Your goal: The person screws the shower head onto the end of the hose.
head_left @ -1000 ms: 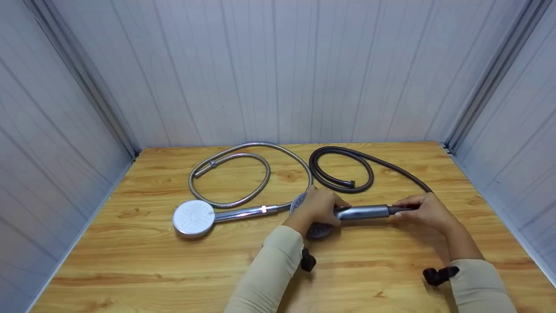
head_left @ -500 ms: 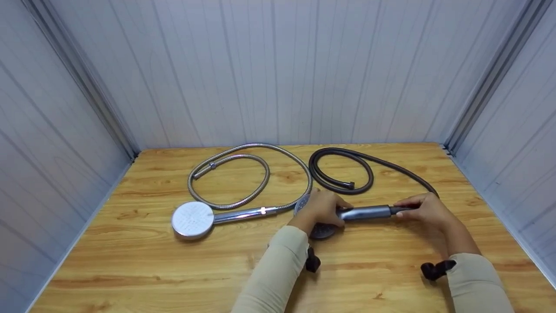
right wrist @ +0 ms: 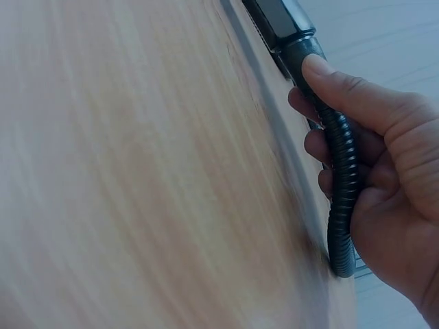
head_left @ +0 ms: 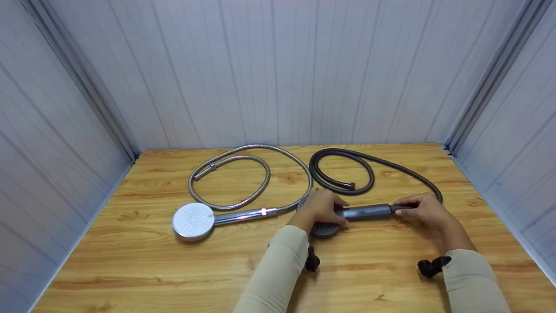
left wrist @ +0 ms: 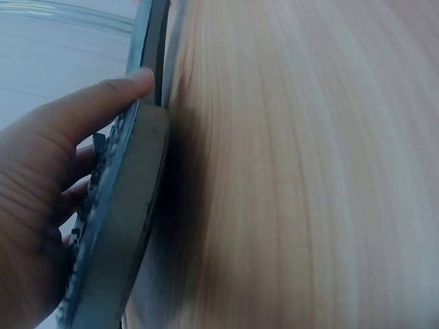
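My left hand (head_left: 320,207) grips a dark grey shower head (head_left: 325,230) where its round face meets the handle; in the left wrist view the thumb lies along the neck of the shower head (left wrist: 137,171). My right hand (head_left: 423,211) pinches the connector end of a black ribbed shower hose (right wrist: 341,157), right against the handle's end (right wrist: 281,20). Handle and hose end look joined, though the fingers partly cover the joint. From there the dark hose (head_left: 417,175) runs back into a coil. Left of my hands lies a chrome shower head (head_left: 193,221) with its white face up.
A silver hose (head_left: 256,194) loops behind the chrome shower head and attaches to its handle. The wooden table (head_left: 173,278) is bounded by a pale panelled back wall (head_left: 278,78) and side walls. A black wrist camera (head_left: 430,267) sits at my right sleeve.
Both hands keep their hold. The dark shower head has shifted slightly right, and the hose near my right hand now bends further outward. The chrome shower head stays in place.
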{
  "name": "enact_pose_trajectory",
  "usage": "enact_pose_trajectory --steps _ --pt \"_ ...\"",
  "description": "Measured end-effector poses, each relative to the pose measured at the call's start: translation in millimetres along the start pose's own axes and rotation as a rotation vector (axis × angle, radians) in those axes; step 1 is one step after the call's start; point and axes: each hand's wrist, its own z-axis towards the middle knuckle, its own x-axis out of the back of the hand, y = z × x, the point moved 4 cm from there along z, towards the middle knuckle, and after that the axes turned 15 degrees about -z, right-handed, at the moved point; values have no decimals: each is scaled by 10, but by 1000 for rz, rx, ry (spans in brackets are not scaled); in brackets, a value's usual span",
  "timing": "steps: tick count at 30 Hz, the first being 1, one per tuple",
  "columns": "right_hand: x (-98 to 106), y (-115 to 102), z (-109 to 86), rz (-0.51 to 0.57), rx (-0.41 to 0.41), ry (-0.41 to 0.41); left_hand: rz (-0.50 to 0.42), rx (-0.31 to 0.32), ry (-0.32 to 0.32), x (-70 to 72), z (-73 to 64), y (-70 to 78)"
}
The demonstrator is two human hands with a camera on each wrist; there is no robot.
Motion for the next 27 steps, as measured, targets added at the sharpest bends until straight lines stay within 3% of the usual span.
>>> enact_pose_trajectory --steps 6,18,27 --pt "27 47 -3 25 -8 -6 40 -25 24 53 -16 1" --pt "53 38 -60 -67 51 48 44 -40 13 149 -45 -8" --pt "76 16 -91 -68 44 85 -25 -4 -10 174 -51 -22"
